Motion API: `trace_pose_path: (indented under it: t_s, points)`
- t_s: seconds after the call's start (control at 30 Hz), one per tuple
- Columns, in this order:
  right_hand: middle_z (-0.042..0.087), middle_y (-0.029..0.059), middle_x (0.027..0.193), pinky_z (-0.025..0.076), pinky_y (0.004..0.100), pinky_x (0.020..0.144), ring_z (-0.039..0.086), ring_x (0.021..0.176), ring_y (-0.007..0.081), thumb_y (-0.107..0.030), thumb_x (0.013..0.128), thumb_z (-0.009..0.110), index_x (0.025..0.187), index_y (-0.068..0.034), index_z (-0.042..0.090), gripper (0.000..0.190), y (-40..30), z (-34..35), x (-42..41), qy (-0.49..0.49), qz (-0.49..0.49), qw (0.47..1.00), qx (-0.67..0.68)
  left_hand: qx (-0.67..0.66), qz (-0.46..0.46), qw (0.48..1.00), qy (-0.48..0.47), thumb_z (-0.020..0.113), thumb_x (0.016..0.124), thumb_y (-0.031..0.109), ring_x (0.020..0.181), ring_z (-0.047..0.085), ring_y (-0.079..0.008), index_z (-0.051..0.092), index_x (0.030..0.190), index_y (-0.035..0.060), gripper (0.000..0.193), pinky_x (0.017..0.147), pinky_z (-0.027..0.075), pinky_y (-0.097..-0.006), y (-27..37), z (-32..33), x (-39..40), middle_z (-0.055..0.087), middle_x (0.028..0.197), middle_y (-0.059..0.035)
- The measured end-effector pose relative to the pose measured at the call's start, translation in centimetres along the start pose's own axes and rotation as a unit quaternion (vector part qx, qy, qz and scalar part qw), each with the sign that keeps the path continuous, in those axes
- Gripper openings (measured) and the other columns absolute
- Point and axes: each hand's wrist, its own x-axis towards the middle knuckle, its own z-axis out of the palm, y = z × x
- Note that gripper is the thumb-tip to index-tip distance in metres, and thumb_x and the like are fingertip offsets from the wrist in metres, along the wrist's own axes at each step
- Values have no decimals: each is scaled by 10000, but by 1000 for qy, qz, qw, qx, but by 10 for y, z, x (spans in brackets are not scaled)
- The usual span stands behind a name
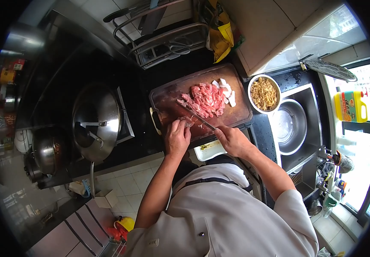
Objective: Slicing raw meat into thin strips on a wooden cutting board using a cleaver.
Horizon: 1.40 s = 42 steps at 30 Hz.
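Note:
A brown cutting board [169, 94] lies on the black counter in front of me. On it is a heap of sliced raw pink meat [208, 98], with several white pieces [226, 90] at its right side. My right hand [233, 138] grips the handle of a kitchen knife [197, 117], whose blade points up and left across the board, along the heap's lower left edge. The fingertips of my left hand [177, 136] press a small piece of meat [188, 120] onto the board, just left of the blade.
A white bowl of shredded brown food [264, 93] stands right of the board, beside a sink holding a metal basin [290, 125]. A lidded wok [96, 122] sits on the stove at left. Behind the board is a metal rack [169, 41]. A white tray [206, 151] shows below the counter edge.

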Motion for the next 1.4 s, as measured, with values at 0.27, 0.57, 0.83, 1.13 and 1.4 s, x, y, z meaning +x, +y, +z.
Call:
trace_pose_path:
  t_s: [0.27,0.57,0.83,1.13,1.4]
  points:
    - [707,305,881,547,574,831,692,888,498,-351,1095,454,1153,13,640,413,-11,-5,-16,-52,35,995,-76,4,4,1000,-18,759,857,93,1001,653,-389,702,1105,30,262,865,555,-464,0,-2,2,654,1134,-149]
    - [717,300,878,553,586,826,701,881,502,-393,1097,425,1128,19,608,451,-20,15,12,-58,24,992,-105,14,16,999,-32,727,883,108,971,637,-387,699,1015,27,157,852,549,-476,-3,-5,6,628,1073,-141]
    - [719,300,895,552,574,828,704,902,492,-400,1091,426,1138,13,612,456,-14,40,49,-31,-7,994,-108,20,-4,999,-47,753,855,76,992,652,-392,694,1138,31,292,847,555,-468,-2,-6,5,640,1084,-158]
    - [698,321,929,526,569,840,673,926,511,-329,1082,486,1105,26,647,391,-5,13,21,24,-27,999,30,26,-39,999,16,770,864,119,948,666,-372,696,1095,47,253,807,562,-462,10,2,3,635,1035,-144]
    - [686,331,848,533,583,811,676,872,525,-316,1096,464,1164,27,606,378,-8,9,-28,-24,37,999,-5,50,-78,996,13,758,862,146,904,660,-377,689,1067,60,233,766,559,-472,14,7,2,608,980,-141]
